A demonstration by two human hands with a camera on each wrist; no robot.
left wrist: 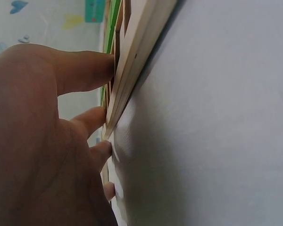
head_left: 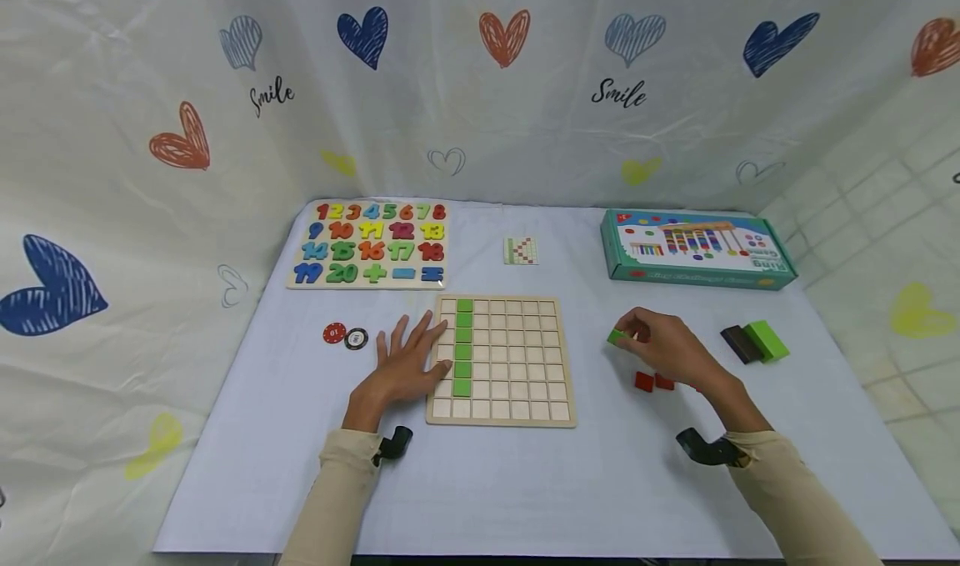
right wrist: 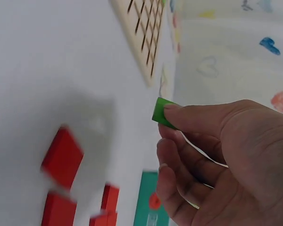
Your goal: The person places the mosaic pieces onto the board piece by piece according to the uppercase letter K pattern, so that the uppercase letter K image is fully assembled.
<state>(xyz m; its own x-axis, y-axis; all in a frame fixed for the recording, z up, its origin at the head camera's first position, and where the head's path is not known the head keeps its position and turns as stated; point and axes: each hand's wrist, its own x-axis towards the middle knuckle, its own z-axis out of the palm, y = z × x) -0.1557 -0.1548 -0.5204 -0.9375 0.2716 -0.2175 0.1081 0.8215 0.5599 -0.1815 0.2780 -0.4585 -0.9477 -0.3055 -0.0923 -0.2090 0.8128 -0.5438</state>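
- Fingers of the right hand (head_left: pixel 667 349) are pinching a green block (head_left: pixel 616 338) at the grid's 3 o'clock; left hand (head_left: pixel 405 362) fingers are lying spread, bracing the grid (head_left: pixel 525 366) at 9 o'clock.
- Grid is holding one green column (head_left: pixel 463 349), about five cells; the other columns are waiting.
- Red blocks (head_left: pixel 652 381) are lying loose at the right hand's 6 o'clock.

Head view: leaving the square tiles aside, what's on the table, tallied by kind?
boards: 2, the grid board and the number puzzle
box: 1
pattern card: 1
discs: 2, the red disc and the black disc
total: 6
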